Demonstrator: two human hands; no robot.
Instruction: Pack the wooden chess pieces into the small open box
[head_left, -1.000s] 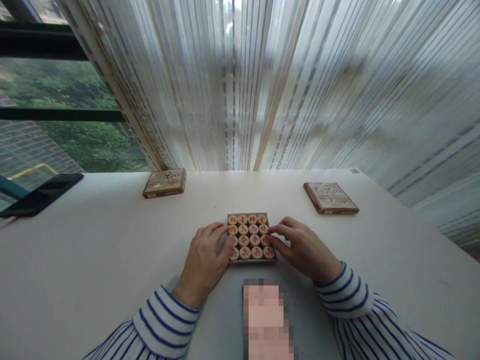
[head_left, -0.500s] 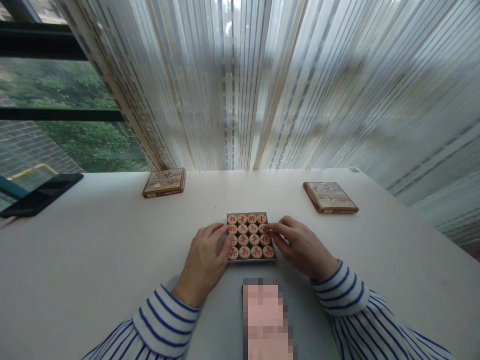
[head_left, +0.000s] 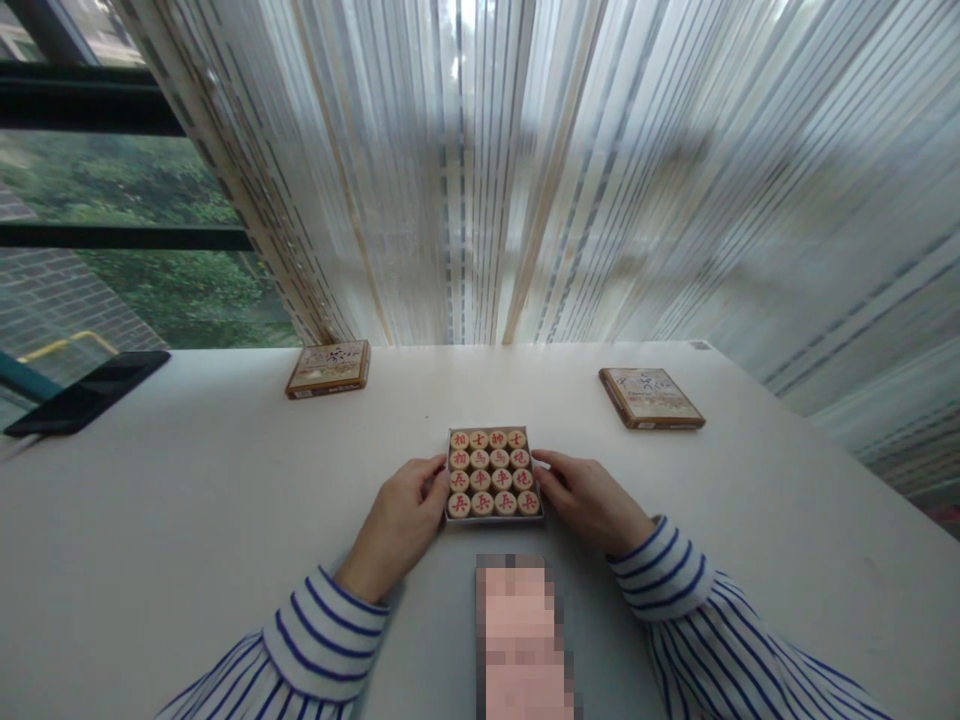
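A shallow square tray [head_left: 493, 520] lies flat on the white table [head_left: 187, 520] in front of me. It is filled with several round wooden chess pieces [head_left: 489, 470] marked with red characters, packed in tidy rows. My left hand [head_left: 401, 520] rests on the table with its curled fingers and thumb pressed against the tray's left side. My right hand [head_left: 589, 498] does the same on the right side, fingertips on the rim. The tray is gripped between both hands. Both sleeves are white with blue stripes.
A brown flat box [head_left: 328, 368] lies at the back left and a similar one [head_left: 649, 397] at the back right. A black phone [head_left: 86, 392] sits at the far left edge. A striped sheer curtain [head_left: 525, 170] hangs behind the table, with a window on the left.
Both hands slid off the tops of the pieces and drew back to the tray's two sides. The view shifted slightly. The tray stayed in place.
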